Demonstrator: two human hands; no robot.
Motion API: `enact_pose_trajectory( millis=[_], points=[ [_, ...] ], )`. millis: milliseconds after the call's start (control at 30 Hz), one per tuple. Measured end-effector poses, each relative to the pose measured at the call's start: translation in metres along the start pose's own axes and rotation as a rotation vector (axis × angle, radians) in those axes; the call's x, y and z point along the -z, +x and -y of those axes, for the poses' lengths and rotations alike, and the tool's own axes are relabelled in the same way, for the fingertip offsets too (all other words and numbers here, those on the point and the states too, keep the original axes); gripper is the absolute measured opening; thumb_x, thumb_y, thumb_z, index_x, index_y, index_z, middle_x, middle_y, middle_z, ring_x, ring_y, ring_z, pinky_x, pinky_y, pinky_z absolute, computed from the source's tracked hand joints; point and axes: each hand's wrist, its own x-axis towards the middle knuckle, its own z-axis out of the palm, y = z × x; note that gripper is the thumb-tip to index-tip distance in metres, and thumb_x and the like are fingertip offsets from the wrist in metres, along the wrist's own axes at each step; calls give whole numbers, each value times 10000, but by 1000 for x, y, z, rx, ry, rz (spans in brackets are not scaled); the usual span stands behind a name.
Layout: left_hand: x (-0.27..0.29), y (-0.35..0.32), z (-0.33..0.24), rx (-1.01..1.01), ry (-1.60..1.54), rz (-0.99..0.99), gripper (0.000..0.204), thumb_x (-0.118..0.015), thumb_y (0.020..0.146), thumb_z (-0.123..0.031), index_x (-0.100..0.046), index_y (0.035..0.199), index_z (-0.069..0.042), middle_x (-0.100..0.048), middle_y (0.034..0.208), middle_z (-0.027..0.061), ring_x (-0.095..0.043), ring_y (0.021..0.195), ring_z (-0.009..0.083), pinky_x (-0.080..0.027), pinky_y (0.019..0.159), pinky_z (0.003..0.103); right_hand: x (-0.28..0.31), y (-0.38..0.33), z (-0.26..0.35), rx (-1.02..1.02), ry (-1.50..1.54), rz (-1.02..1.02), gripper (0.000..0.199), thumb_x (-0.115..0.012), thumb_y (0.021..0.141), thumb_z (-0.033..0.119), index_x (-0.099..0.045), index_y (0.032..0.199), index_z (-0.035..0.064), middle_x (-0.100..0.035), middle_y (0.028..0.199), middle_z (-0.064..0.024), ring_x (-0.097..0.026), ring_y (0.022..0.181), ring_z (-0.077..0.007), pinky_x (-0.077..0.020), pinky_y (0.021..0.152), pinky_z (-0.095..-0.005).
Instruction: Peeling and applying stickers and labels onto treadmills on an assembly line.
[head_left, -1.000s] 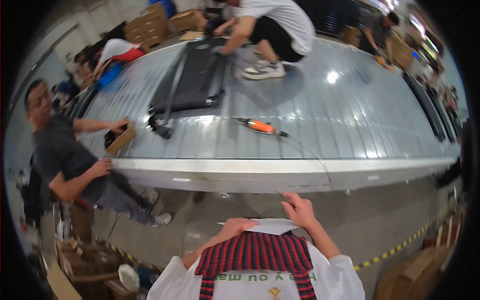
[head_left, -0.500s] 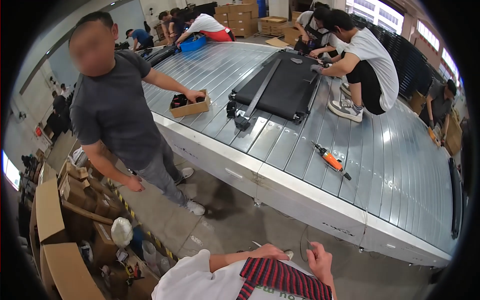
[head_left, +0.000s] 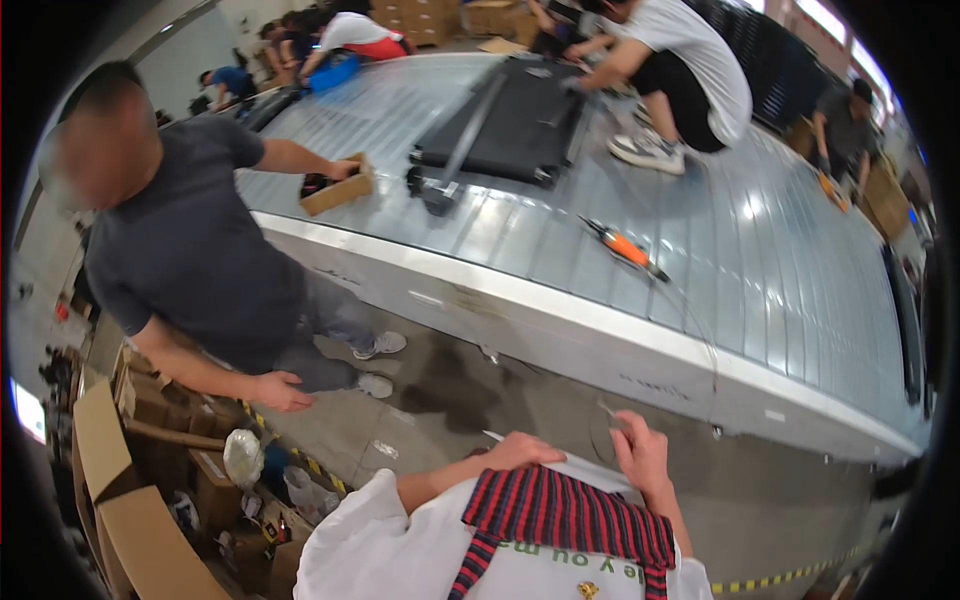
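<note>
My left hand (head_left: 525, 450) is closed close to my chest, just above the red and black striped apron (head_left: 570, 510). A pointed white end sticks out beside it; what it belongs to is hidden. My right hand (head_left: 642, 450) is raised to the right of it with fingers curled in a pinch. Something thin and pale shows at its fingertips, too small to name. Beyond my hands, an orange and black power screwdriver (head_left: 625, 248) with a cord lies on the slatted metal surface (head_left: 540, 250).
A person in grey (head_left: 200, 220) stands at the left, one hand at a cardboard box (head_left: 340, 188) of dark parts. A black belt frame (head_left: 500, 125) lies on the surface, a person in white (head_left: 690, 60) crouching beside it. Open cartons (head_left: 150, 530) stand at lower left.
The view has tilted and shifted, so the surface and people sit higher and further left. My hands stay in about the same pose. The standing person's lower hand has opened outward.
</note>
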Motion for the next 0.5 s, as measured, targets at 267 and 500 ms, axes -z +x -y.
enact_pose_trajectory(
  millis=[267, 500],
  points=[
    [-95, 93, -46, 42, -89, 119, 311, -546, 702, -159, -582, 1001, -81, -602, 940, 134, -583, 856, 297, -472, 706, 340, 112, -95, -134, -326, 50, -407, 114, -576, 771, 77, -543, 877, 53, -510, 527, -68, -498, 442, -146, -393, 433, -287],
    [-180, 180, -91, 73, -151, 257, 317, -571, 699, -245, -591, 940, -38, -612, 896, 154, -583, 852, 317, -467, 727, 353, 201, -203, -216, -730, 540, -808, 72, -550, 823, 87, -524, 836, 21, -535, 588, -17, -465, 482, -52, -365, 425, -180]
  ],
)
